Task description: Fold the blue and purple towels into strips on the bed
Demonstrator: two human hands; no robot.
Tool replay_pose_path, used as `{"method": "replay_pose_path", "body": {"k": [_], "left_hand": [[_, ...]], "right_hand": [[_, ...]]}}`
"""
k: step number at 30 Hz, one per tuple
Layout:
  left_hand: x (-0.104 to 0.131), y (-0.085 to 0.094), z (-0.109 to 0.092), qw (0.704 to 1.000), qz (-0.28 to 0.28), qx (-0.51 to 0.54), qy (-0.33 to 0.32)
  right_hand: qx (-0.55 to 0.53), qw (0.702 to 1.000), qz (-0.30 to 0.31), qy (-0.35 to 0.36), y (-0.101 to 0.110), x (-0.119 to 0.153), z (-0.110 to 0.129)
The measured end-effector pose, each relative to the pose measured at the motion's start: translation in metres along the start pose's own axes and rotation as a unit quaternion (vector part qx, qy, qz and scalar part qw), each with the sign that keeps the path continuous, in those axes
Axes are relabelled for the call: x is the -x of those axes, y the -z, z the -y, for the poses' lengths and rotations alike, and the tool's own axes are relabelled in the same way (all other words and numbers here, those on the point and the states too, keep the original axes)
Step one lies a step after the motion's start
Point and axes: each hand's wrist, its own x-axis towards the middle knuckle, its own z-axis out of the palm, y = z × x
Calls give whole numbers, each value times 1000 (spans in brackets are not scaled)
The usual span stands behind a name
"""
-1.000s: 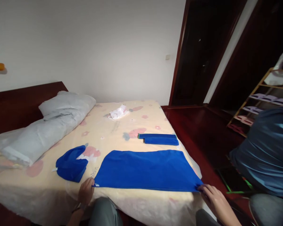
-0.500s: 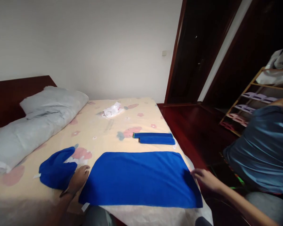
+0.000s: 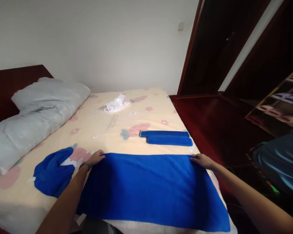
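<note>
A large blue cloth lies spread flat along the near side of the bed. My left hand pinches its far left corner, and my right hand pinches the far right corner. Beyond the cloth, two narrow folded blue cloths lie side by side near the bed's right edge. A crumpled blue cloth with a white tag rests to the left of my left forearm.
On the bed are a grey quilt at the left and a white plastic bag farther back. At the right, a person in a dark blue shirt is beside a shoe rack.
Both hands have moved forward to the large cloth's far corners and taken hold of them. The view has shifted, and less of the person at the right shows.
</note>
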Motion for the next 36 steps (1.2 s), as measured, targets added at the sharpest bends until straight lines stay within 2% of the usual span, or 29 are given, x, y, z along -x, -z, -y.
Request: {"method": "replay_pose_path", "body": {"k": [4,7,12,17,21,25,31,33,36], "left_hand": [[-1,0,0,998,-13,55,-7],[-2,-7,3,996,-64,66,7],[-10,-16,8,987,-153,39,42],[-10,-24,7,977,-203,-15,71],[-2,-37,2,964,-236,-70,103],[6,-41,-7,949,-271,-102,125],[16,-37,-29,938,-301,-93,144],[19,-33,-37,938,-309,-88,134],[28,-32,-59,936,-335,-76,80]], "right_hand": [[-29,999,-28,-29,8,3,-7],[-31,996,-60,-53,11,4,-8],[-30,991,-87,-93,7,0,-14],[-30,988,-85,-126,-1,-5,-18],[-26,985,-79,-151,-4,0,-9],[-28,981,-91,-166,3,3,5],[-49,977,-111,-176,9,-1,18],[-52,976,-111,-179,4,-1,16],[-55,976,-115,-176,-4,0,7]]}}
